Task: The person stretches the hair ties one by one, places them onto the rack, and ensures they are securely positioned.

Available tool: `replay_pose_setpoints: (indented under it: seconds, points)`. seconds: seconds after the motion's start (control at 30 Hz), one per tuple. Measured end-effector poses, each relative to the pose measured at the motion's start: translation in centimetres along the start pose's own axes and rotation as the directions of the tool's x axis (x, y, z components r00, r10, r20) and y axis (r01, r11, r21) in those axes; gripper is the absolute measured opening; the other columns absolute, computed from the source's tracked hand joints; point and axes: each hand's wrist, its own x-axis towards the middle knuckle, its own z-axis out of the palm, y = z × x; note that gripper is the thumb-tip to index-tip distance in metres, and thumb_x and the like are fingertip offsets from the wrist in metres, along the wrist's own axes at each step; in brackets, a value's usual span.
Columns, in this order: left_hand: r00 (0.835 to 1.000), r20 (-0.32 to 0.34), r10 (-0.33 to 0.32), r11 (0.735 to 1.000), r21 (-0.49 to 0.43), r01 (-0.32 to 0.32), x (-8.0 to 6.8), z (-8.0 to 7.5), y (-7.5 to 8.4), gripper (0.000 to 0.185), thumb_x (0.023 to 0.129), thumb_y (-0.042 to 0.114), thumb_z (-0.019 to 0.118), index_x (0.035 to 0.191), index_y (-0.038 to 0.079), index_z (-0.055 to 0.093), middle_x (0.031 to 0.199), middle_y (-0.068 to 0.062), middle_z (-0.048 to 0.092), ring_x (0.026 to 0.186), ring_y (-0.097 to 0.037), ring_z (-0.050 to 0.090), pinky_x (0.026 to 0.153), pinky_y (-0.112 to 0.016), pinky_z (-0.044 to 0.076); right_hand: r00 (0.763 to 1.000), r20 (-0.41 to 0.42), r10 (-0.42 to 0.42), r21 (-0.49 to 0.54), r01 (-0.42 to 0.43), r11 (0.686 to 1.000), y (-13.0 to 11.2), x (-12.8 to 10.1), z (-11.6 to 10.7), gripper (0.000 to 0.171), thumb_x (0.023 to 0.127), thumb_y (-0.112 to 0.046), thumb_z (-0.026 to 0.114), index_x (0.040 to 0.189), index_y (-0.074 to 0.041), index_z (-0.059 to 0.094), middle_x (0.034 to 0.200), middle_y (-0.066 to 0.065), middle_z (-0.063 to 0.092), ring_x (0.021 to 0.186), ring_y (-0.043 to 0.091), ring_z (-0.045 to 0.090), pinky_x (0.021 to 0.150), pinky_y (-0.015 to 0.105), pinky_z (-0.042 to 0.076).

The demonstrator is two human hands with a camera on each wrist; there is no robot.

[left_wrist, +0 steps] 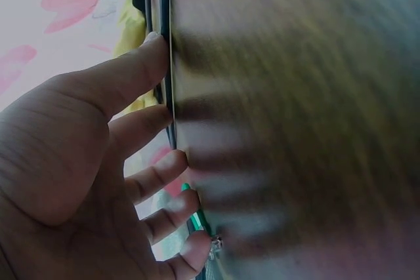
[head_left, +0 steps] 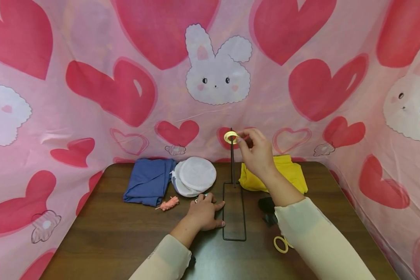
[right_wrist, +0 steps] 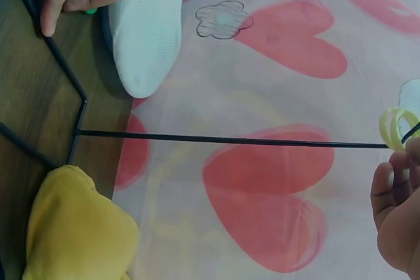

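right hand [head_left: 257, 153] raised above the table [head_left: 108, 233], fingertips pinching a pale yellow hair tie [head_left: 230, 137] right at the top of the upright rod of a black wire stand [head_left: 233, 182]; tie sits at the rod tip, can't tell if it's actually threaded over it. right wrist view shows the same tie [right_wrist: 396, 127] at the rod end, fingers [right_wrist: 388, 185] just beside it. left hand [head_left: 204, 214] flat on the table, fingers relaxed and straight, fingertips touching the left edge of the stand's rectangular base frame, gripping nothing; something green shows under its fingers, can't tell what. left wrist view blurred, fingers [left_wrist: 141, 70] against the dark frame edge. second yellow hair tie [head_left: 281, 244] lies on the table near the right sleeve. behind the stand: yellow cloth [head_left: 290, 173], white round pads [head_left: 195, 175], blue cloth [head_left: 148, 181], small pink scrunchy thing [head_left: 169, 203]. dark item [head_left: 267, 210] beside right forearm, unclear. pink heart-and-bunny cloth [head_left: 217, 70] backdrop.
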Motion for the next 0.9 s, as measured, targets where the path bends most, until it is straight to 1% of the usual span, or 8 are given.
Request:
replay_pose_setpoints:
  seconds: [0.1, 0.23, 0.47, 0.63, 0.77, 0.9]
  points:
    - [1.000, 0.002, 0.004, 1.000, 0.003, -0.004, 0.0, 0.1, 0.1, 0.074, 0.084, 0.066, 0.076, 0.150, 0.040, 0.055, 0.136, -0.002, 0.051, 0.124, -0.029, 0.044, 0.091, -0.051, 0.042, 0.999, 0.004, 0.036, 0.023, -0.036, 0.999, 0.2, -0.5, -0.1, 0.016, 0.099, -0.015, 0.071, 0.114, -0.008, 0.072, 0.105, 0.004, 0.066, 0.079, 0.016, 0.062, 0.073, 0.025, 0.052]
    - [1.000, -0.003, 0.014, 1.000, 0.011, -0.013, 0.1, 0.2, 0.0, 0.074, 0.084, 0.067, 0.075, 0.150, 0.040, 0.056, 0.135, -0.002, 0.051, 0.123, -0.029, 0.044, 0.091, -0.051, 0.042, 0.999, 0.014, 0.049, 0.037, -0.050, 0.998, 0.5, -1.7, -0.6, 0.017, 0.099, -0.015, 0.072, 0.115, -0.008, 0.071, 0.104, 0.003, 0.065, 0.080, 0.016, 0.062, 0.071, 0.023, 0.053]
    - [1.000, -0.006, 0.011, 1.000, 0.008, -0.011, 0.1, 0.3, 0.0, 0.074, 0.084, 0.066, 0.075, 0.150, 0.040, 0.055, 0.136, -0.003, 0.051, 0.123, -0.030, 0.044, 0.091, -0.053, 0.042, 1.000, 0.012, 0.010, 0.015, -0.010, 1.000, 0.9, -4.1, -1.8, 0.016, 0.096, -0.011, 0.074, 0.112, -0.010, 0.072, 0.102, 0.002, 0.065, 0.081, 0.015, 0.064, 0.077, 0.021, 0.053]
    - [1.000, -0.006, 0.011, 1.000, 0.005, -0.011, 0.0, 0.2, 0.1, 0.074, 0.084, 0.066, 0.075, 0.150, 0.039, 0.056, 0.136, -0.003, 0.051, 0.124, -0.030, 0.044, 0.092, -0.053, 0.043, 1.000, 0.001, -0.017, -0.010, 0.017, 1.000, 1.2, -6.0, -3.0, 0.017, 0.093, -0.008, 0.077, 0.110, -0.009, 0.074, 0.100, 0.004, 0.066, 0.079, 0.013, 0.062, 0.076, 0.020, 0.052]
    - [1.000, -0.004, 0.010, 1.000, 0.001, -0.010, -0.1, 0.1, 0.1, 0.074, 0.084, 0.065, 0.076, 0.150, 0.039, 0.056, 0.135, -0.002, 0.051, 0.123, -0.030, 0.044, 0.092, -0.054, 0.042, 0.999, 0.019, -0.042, -0.021, 0.043, 0.999, 1.7, -7.5, -3.9, 0.020, 0.091, -0.003, 0.078, 0.110, -0.007, 0.074, 0.104, 0.006, 0.068, 0.078, 0.012, 0.061, 0.076, 0.017, 0.052]
    - [1.000, -0.001, 0.008, 1.000, 0.001, -0.008, -0.1, 0.0, 0.1, 0.074, 0.084, 0.065, 0.075, 0.150, 0.039, 0.056, 0.135, -0.002, 0.051, 0.123, -0.030, 0.044, 0.093, -0.055, 0.042, 0.997, 0.048, -0.058, -0.042, 0.060, 0.997, 2.4, -8.8, -5.0, 0.024, 0.088, 0.000, 0.080, 0.111, -0.008, 0.074, 0.104, 0.004, 0.067, 0.078, 0.010, 0.060, 0.077, 0.014, 0.051]
